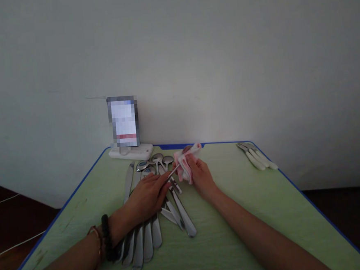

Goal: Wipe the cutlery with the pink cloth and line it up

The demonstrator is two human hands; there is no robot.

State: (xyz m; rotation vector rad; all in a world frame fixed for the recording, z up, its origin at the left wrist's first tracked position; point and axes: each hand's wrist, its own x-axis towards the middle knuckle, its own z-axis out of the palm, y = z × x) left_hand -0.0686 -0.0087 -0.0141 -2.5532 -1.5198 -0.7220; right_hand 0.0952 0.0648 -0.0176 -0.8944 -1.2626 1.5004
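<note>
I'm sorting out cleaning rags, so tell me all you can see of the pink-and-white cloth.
The cloth is soft-looking fabric, pink and white, bunched in loose folds, with a pale end sticking out at the far side. The right hand grips it over part of a shiny metal utensil, above the green tabletop. The folds hide its full shape.

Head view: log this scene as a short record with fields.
Left hand: holds a metal utensil by its handle
Right hand: grips a pink-and-white cloth around the utensil's far part
Near left hand: loose cutlery, spoons included
Far right: pale-handled forks
Back left: upright pixelated screen, white base
Table: green, blue-edged
</note>
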